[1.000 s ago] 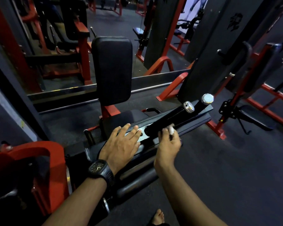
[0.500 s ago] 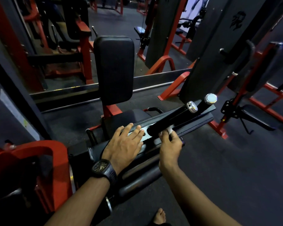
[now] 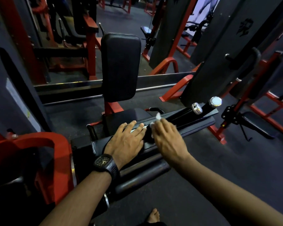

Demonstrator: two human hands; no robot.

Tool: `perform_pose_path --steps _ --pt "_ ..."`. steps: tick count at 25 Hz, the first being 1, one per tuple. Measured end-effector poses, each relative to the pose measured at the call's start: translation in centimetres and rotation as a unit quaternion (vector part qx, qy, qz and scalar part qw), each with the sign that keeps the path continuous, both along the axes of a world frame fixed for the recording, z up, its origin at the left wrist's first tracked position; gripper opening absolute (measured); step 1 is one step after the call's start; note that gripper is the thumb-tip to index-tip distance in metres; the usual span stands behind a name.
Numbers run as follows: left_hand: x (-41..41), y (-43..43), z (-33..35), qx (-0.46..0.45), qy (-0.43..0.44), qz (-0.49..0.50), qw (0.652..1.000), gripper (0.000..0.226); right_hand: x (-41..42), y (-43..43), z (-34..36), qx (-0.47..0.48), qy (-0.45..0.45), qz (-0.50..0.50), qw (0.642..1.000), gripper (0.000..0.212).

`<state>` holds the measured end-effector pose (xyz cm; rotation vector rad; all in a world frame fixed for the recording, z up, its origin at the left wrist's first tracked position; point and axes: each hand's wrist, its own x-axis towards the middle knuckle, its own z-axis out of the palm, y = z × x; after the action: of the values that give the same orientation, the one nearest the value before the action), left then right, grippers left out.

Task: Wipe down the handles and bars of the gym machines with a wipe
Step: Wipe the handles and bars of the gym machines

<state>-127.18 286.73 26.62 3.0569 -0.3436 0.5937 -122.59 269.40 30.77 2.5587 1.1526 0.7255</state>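
1. Wipe (image 3: 157, 116): white, crumpled, centre of frame, pressed on the black bar (image 3: 183, 113). One tuft sticks up past the fingertips, and another bit shows at the left edge of the hand.
2. Right hand (image 3: 168, 139): palm down over the bar, fingers bent over the wipe and clamping it to the bar. Slightly blurred.
3. The black bar runs from centre toward the right. It ends in a chrome end cap (image 3: 196, 108), with a second chrome cap (image 3: 216, 101) on a parallel bar just beyond it.
4. Left hand (image 3: 129, 141): just left of the right hand, fingers straight and spread, lying flat on the machine's flat black arm (image 3: 198, 123). It holds nothing.
5. Black watch (image 3: 104, 162) on the left wrist.
6. Round black tube (image 3: 142, 175) below the hands, lower centre.
7. Black seat (image 3: 134, 114) behind the hands, upright black back pad (image 3: 120, 67) above it, upper centre.
8. Red frame (image 3: 39, 144) at lower left.
9. Dark weight-stack cover (image 3: 219, 54) at upper right, red struts around it.
10. Bare foot (image 3: 153, 216) at the bottom edge, on the dark floor (image 3: 219, 168).
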Motion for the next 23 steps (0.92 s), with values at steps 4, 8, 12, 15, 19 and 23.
perform_pose_path --steps 4,8,12,15,19,23 --pt "0.1 -0.1 0.1 0.006 -0.001 0.003 1.000 0.053 0.8 -1.3 1.0 -0.103 -0.035 0.022 0.994 0.050" --pt "0.2 -0.1 0.1 0.008 0.006 -0.003 1.000 0.054 1.1 -0.4 2.0 -0.135 -0.045 0.012 0.990 0.049" --pt "0.0 -0.1 0.2 0.008 0.016 -0.001 1.000 0.054 2.1 -0.7 2.8 -0.141 -0.048 -0.034 0.988 0.041" --pt "-0.1 0.0 0.2 0.013 0.017 -0.004 1.000 0.053 1.7 -0.7 2.7 -0.144 -0.056 -0.027 0.988 0.048" --pt "0.1 0.1 -0.1 0.009 0.024 -0.004 1.000 0.047 2.9 -0.6 4.7 -0.097 -0.059 -0.087 0.990 0.036" --pt "0.2 0.0 0.0 0.016 0.021 -0.008 1.000 0.045 2.0 -0.3 3.0 -0.150 -0.037 -0.033 0.987 0.034"
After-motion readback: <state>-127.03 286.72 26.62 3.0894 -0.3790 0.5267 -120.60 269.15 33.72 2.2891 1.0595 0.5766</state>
